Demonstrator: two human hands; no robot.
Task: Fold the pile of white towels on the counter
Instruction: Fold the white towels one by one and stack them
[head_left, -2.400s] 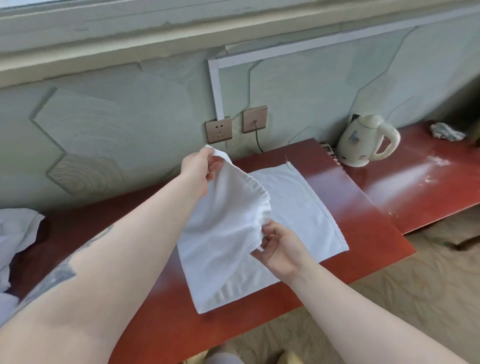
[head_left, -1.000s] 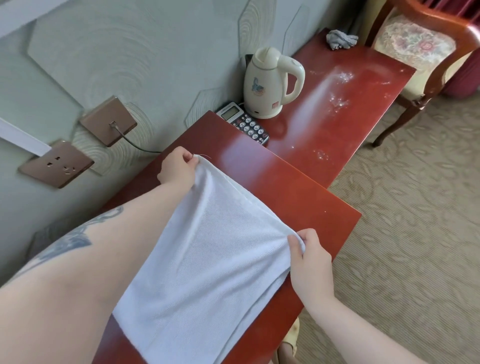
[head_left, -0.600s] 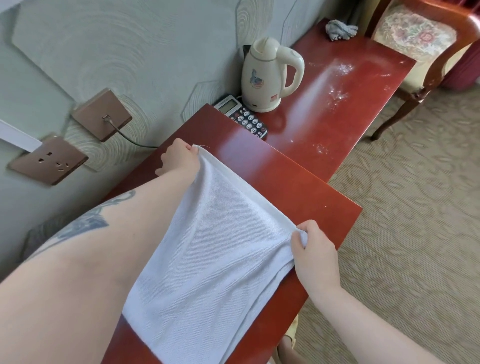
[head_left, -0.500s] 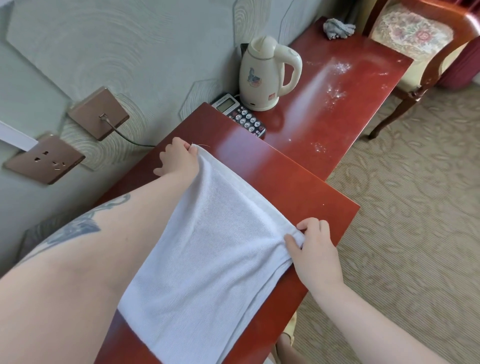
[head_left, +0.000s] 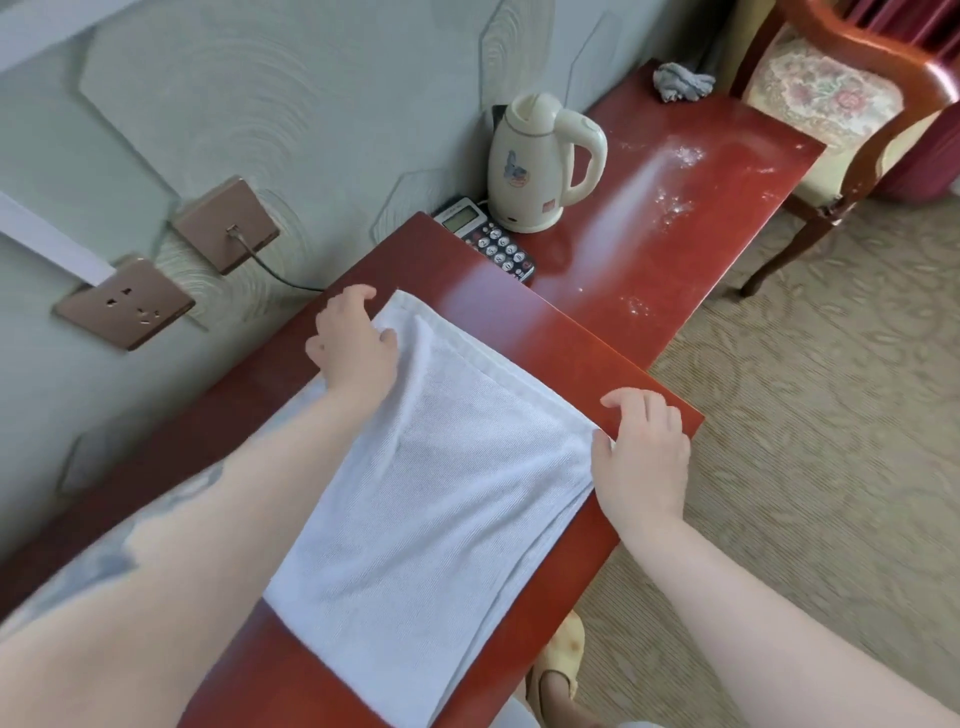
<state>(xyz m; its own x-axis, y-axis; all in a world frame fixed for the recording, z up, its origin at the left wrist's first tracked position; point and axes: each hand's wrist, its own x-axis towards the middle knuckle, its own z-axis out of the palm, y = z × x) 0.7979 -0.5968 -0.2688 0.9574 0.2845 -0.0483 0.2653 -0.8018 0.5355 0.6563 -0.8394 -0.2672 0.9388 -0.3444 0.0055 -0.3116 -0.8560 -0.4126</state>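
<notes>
White towel (head_left: 441, 499) lies folded flat on the red counter (head_left: 582, 332).
Your left hand (head_left: 356, 348) rests on its far corner, fingers loosely spread, gripping nothing; your right hand (head_left: 641, 457) presses the near corner, fingers relaxed. A kettle (head_left: 535, 166) stands beyond.

Pale green textured wall (head_left: 270, 93) — patterned beige carpet (head_left: 831, 415), wooden chair (head_left: 852, 98).

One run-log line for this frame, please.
stage: half-fold laid flat | towel: on counter | left hand: resting on far corner | right hand: at near corner
</notes>
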